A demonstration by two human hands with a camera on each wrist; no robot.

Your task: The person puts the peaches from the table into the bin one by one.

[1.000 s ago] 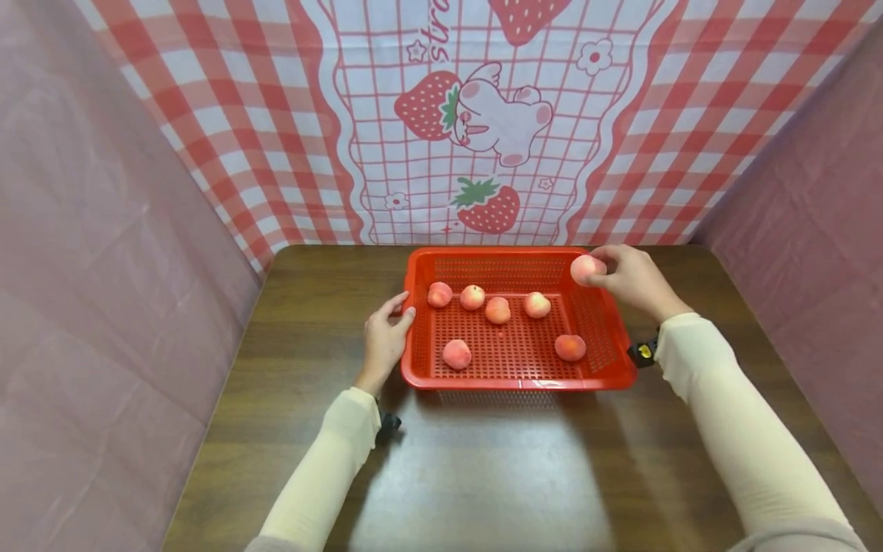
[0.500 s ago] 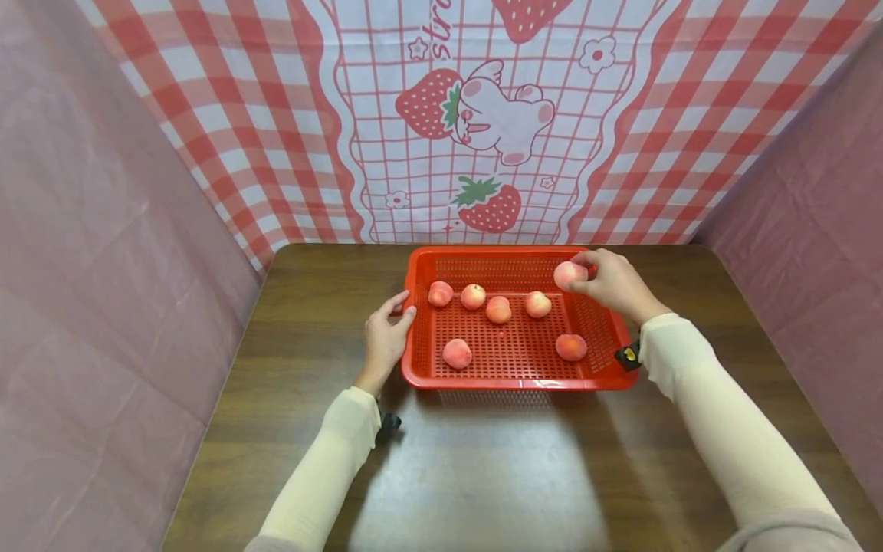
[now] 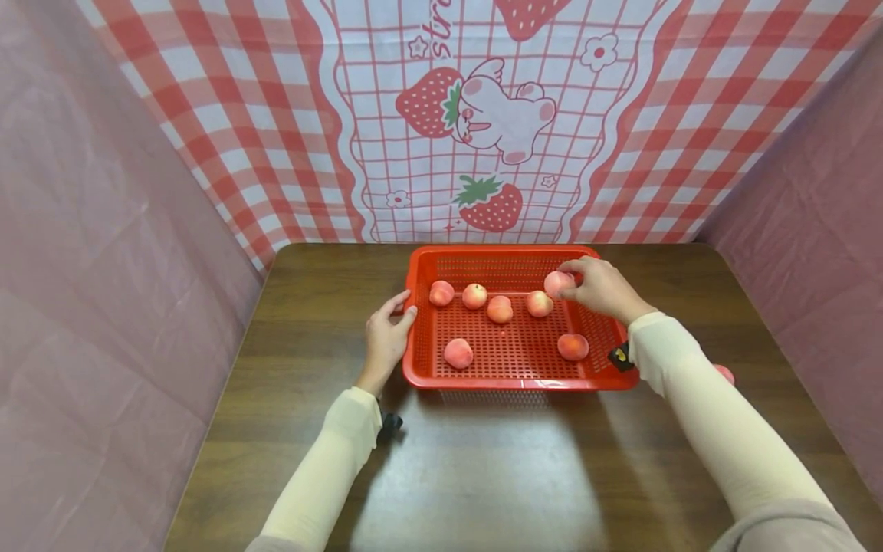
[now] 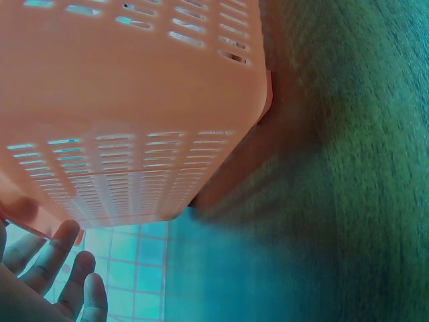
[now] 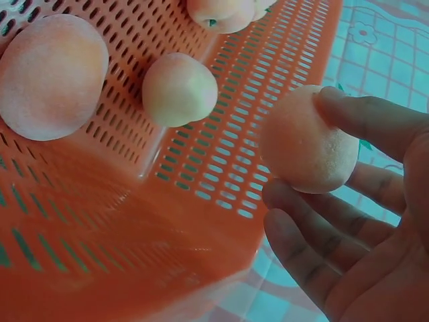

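Observation:
A red plastic basket [image 3: 517, 383] with slotted walls stands on the table, several peaches spread over its floor. My right hand [image 3: 602, 290] holds a pale pink peach [image 3: 559, 284] at the basket's back right, inside the rim in the head view. In the right wrist view, thumb and fingertips grip this peach [image 5: 308, 139] from opposite sides. Close to it on the left lies a yellowish peach [image 3: 539, 303], and a redder peach [image 3: 572, 347] sits toward the front. At the left rim, my left hand [image 3: 386, 337] holds the basket, thumb over the edge and fingers outside.
Another peach [image 3: 724, 374] shows on the table right of the basket, partly hidden by the right sleeve. A checked strawberry cloth [image 3: 290, 115] hangs behind the wooden table [image 3: 297, 360]. Pink cloths hang at both sides.
My right hand has carried the peach left and lower over the basket's back right. The peach outside the basket has come into view beside the sleeve. My left hand stays put.

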